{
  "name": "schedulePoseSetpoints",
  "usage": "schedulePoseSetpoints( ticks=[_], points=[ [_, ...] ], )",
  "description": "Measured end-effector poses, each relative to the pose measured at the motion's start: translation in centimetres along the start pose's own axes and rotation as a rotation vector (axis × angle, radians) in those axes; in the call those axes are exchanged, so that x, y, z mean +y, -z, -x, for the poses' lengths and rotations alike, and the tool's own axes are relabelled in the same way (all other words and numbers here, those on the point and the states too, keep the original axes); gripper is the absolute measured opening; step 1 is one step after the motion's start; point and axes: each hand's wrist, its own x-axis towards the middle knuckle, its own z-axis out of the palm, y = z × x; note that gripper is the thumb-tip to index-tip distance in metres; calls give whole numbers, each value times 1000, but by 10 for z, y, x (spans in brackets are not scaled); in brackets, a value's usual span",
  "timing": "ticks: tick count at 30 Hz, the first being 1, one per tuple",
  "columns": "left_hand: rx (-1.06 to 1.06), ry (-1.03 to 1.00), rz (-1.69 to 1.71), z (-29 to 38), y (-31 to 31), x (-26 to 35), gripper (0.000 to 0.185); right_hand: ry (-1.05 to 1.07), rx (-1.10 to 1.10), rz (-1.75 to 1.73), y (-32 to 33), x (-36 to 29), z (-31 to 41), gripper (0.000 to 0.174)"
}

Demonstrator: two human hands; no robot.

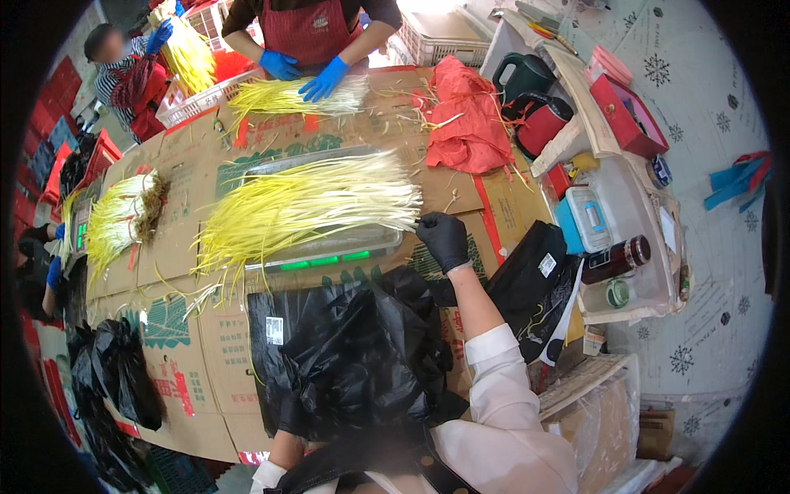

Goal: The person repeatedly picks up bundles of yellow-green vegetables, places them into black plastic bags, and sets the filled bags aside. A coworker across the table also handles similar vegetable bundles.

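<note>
A loose pile of blanched yellow chives (315,204) lies across the metal tray of a digital scale (370,244), white stem ends to the right. My right hand (443,241), in a black glove, has its fingers pinched at the lower right stem ends. Close to my body, my left hand (293,415), also black-gloved, is against a crumpled black plastic bag (364,352). Its fingers blend into the dark plastic, so its grip is unclear. The bag bears a white printed label (274,331). Green lit displays (325,262) show on the scale's near side.
Across the cardboard-covered table (203,370), a co-worker's blue-gloved hands (321,80) rest on more chives (296,99). Tied bundles (123,210) lie left. Red plastic sheeting (466,123), kettles (524,77) and black bags (531,278) are right. Other people work at far left.
</note>
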Motion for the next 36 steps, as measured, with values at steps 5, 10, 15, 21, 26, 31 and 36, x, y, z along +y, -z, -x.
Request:
schedulePoseSetpoints(
  ticks=[5,10,15,21,26,31,36],
  points=[
    [-7,43,-7,12,-14,11,35,-101,33,-165,-24,29,-9,20],
    [12,-3,-22,19,-25,16,38,-210,-193,-413,-19,44,-11,21],
    [46,-19,-43,1,-2,-2,39,-139,-394,-364,-2,40,-6,28],
    [24,70,-26,-27,38,-22,37,-110,-360,-434,-3,34,-5,31],
    [72,133,-10,-11,20,-9,34,-98,-247,-179,-8,25,-2,29],
    [63,4,-177,1,2,1,31,-74,-132,-27,-7,8,0,27],
    [34,64,-30,-7,10,-6,30,-66,-175,68,-3,3,-2,25]
  ],
)
